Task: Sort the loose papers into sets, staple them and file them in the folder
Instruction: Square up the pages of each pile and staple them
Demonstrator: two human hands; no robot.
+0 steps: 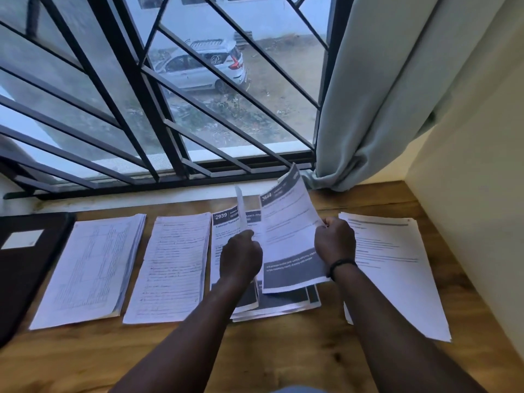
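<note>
Forearms: both reach in from the bottom edge over the wooden table (283,350), a dark band on the right wrist.
Left hand (241,258): fingers curled, pinching a thin sheet (241,211) that stands up nearly edge-on to the camera.
Right hand (334,241): gripping the right edge of a printed page (286,236) with dark bands top and bottom, lifted and tilted above the pile.
Middle pile (272,306): printed forms lying flat under both hands, the top one headed 2939, lower edges fanned out a little.
Right pile (397,268): white typed sheets, flat, just beside the right wrist.
Handwritten pile (173,268): lined pages, left of the middle pile, close but apart.
Table-form pile (90,268): a thicker stack further left again.
Folder (25,265): dark, with a white label, at the far left edge, just beside that stack.
Background: barred window (141,109), a white car (198,69) outside, a pale curtain (382,95) at right.
</note>
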